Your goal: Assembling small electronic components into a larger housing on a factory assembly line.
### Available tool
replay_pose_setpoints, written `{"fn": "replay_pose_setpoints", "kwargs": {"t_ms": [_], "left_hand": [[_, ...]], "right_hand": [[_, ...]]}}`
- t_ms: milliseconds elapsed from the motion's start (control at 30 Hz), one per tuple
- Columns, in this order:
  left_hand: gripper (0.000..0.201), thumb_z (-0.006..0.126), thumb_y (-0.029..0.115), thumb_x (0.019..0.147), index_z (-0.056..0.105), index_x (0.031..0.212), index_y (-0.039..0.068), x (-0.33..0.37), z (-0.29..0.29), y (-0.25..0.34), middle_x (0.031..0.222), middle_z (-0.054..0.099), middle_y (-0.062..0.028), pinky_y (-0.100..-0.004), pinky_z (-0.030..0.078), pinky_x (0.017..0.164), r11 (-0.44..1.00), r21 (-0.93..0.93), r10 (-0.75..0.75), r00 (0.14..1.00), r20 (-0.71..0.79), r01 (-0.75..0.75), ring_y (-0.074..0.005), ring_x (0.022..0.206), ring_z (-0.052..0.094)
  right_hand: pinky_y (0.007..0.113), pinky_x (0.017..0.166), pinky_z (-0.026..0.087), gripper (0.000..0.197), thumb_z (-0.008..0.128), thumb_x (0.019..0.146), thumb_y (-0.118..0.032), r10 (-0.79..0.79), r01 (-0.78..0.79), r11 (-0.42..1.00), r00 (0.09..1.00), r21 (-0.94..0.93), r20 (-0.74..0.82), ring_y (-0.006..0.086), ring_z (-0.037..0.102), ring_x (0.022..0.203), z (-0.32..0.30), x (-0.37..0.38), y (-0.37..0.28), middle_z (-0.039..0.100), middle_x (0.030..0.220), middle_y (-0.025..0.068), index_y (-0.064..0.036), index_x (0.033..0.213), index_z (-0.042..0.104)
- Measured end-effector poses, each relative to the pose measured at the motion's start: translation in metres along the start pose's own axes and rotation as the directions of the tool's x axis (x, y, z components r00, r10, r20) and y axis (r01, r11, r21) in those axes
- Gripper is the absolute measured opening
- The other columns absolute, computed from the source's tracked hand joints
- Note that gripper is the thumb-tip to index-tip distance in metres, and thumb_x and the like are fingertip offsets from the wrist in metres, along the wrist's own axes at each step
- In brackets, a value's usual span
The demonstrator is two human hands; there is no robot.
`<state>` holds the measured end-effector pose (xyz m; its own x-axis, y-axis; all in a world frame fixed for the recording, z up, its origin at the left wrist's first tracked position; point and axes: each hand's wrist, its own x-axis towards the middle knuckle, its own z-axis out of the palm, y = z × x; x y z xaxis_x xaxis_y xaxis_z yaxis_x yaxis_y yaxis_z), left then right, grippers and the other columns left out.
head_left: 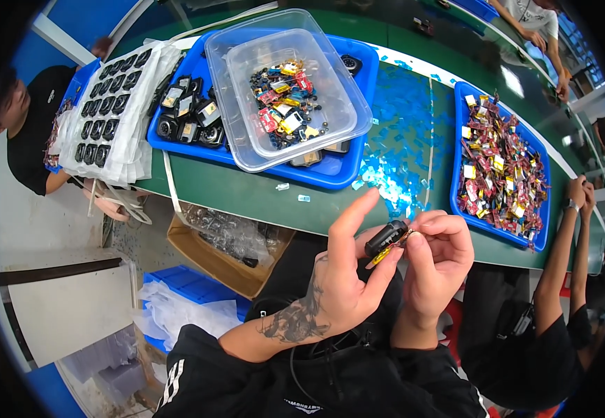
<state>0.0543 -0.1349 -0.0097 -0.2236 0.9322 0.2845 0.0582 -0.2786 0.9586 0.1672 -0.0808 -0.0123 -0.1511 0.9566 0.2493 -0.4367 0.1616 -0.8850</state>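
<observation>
Over the near edge of the green table, my left hand (347, 285) grips a small black plastic housing (384, 238) between its fingers and thumb, the index finger pointing up. A yellow strip (384, 256), part of a small electronic assembly, shows along the housing's lower side beside my left thumb. My right hand (436, 261) is closed in a pinch at the housing's right end. What its fingertips hold there is mostly hidden. Ahead to the left, a clear plastic box (236, 136) with loose electronic parts rests on a blue tray (347, 171) of black housings.
At right stands a blue tray (464, 94) heaped with red circuit boards and wires. Small blue film pieces (396, 139) litter the table between the trays. White sheets with black parts (100, 108) lie at far left. Co-workers (34, 132) sit on both sides; a cardboard box (205, 254) stands below.
</observation>
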Motion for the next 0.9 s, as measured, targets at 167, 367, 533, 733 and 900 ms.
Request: {"fn": "replay_pose_setpoints", "kwargs": {"t_ms": [167, 367, 533, 733, 900], "left_hand": [[0.063, 0.060, -0.004, 0.088, 0.023, 0.139, -0.006, 0.000, 0.004, -0.010, 0.117, 0.060, -0.0229, -0.0313, 0.055, 0.081, 0.996, 0.034, 0.086, 0.994, -0.070, -0.084, -0.0269, 0.101, 0.067], [0.067, 0.057, -0.008, 0.088, 0.018, 0.141, -0.005, 0.000, -0.001, -0.001, 0.132, 0.045, -0.0215, -0.0322, 0.053, 0.089, 1.000, -0.005, 0.028, 0.999, -0.024, -0.028, -0.0259, 0.109, 0.062], [0.071, 0.055, -0.011, 0.087, 0.013, 0.144, -0.004, 0.002, -0.003, 0.003, 0.138, 0.036, -0.0166, -0.0317, 0.050, 0.094, 0.998, -0.049, -0.035, 0.999, -0.003, 0.035, -0.0220, 0.114, 0.056], [0.071, 0.055, -0.011, 0.087, 0.014, 0.144, -0.003, 0.002, -0.002, 0.001, 0.139, 0.036, -0.0162, -0.0315, 0.049, 0.094, 0.990, -0.126, -0.063, 0.998, 0.002, 0.062, -0.0219, 0.114, 0.056], [0.071, 0.054, -0.011, 0.087, 0.013, 0.144, -0.002, 0.001, 0.000, 0.000, 0.135, 0.039, -0.0177, -0.0328, 0.050, 0.094, 0.996, -0.084, -0.038, 0.999, -0.019, 0.036, -0.0222, 0.113, 0.057]], "right_hand": [[0.028, 0.079, 0.052, 0.018, 0.060, 0.083, 0.009, 0.030, -0.032, 0.996, 0.999, 0.081, 0.022, 0.0189, 0.064, 0.086, -0.003, -0.002, 0.001, 0.061, 0.092, 0.0123, 0.0030, 0.099, 0.053], [0.027, 0.078, 0.050, 0.021, 0.061, 0.083, 0.005, 0.148, -0.145, 0.978, 0.989, 0.151, -0.008, 0.0166, 0.064, 0.086, -0.004, -0.002, -0.001, 0.063, 0.094, 0.0124, 0.0030, 0.103, 0.053], [0.027, 0.078, 0.050, 0.025, 0.062, 0.083, 0.004, 0.174, -0.175, 0.973, 0.985, 0.151, 0.015, 0.0164, 0.064, 0.087, -0.007, -0.002, -0.004, 0.063, 0.094, 0.0123, 0.0031, 0.106, 0.053], [0.026, 0.078, 0.051, 0.028, 0.064, 0.082, 0.005, 0.147, -0.150, 0.977, 0.989, 0.152, 0.034, 0.0162, 0.064, 0.085, -0.006, -0.001, -0.004, 0.063, 0.094, 0.0122, 0.0030, 0.107, 0.052], [0.025, 0.079, 0.051, 0.029, 0.063, 0.081, 0.008, 0.119, -0.120, 0.989, 0.993, 0.091, 0.023, 0.0162, 0.065, 0.085, -0.007, -0.001, -0.003, 0.063, 0.094, 0.0124, 0.0032, 0.107, 0.052]]}}
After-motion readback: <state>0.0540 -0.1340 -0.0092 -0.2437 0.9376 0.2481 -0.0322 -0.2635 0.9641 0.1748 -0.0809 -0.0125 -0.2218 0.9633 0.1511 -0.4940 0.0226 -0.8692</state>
